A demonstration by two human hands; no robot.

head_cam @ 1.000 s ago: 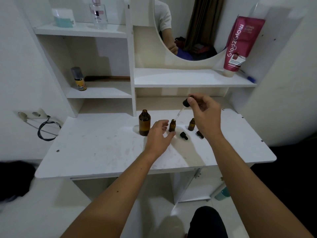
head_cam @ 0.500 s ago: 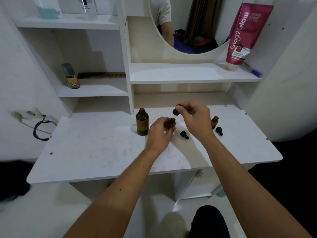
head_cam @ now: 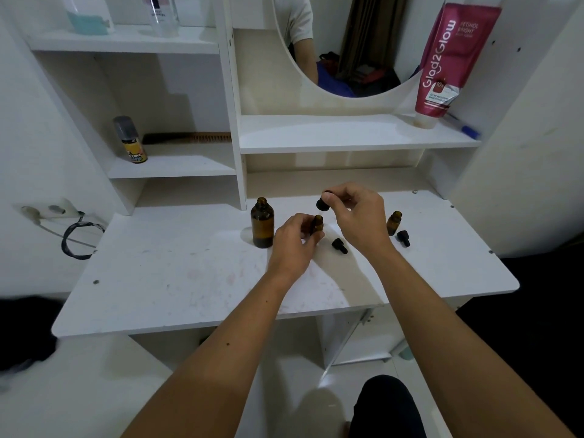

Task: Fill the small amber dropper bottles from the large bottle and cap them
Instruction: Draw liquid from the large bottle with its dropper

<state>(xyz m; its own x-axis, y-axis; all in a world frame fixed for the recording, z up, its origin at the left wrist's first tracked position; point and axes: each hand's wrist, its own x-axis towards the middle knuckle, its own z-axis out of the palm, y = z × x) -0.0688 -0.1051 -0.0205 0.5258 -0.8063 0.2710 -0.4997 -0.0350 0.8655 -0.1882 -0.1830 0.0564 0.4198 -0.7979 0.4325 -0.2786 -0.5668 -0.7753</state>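
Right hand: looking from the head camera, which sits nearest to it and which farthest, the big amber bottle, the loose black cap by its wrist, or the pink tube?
1. Loose cap, on the table just left of the right hand wrist.
2. Big bottle, farther left.
3. Pink tube, up on the shelf.

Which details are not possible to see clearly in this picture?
Head view:
- Lower part of the small bottle: hidden by the left hand.
- Dropper tube under the cap: hidden by the right hand.
- Liquid level in the large bottle: dark glass.
- Perfume bottle top: cut by the frame edge.

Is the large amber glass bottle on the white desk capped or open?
Open: the large amber glass bottle stands upright, its threaded neck bare.
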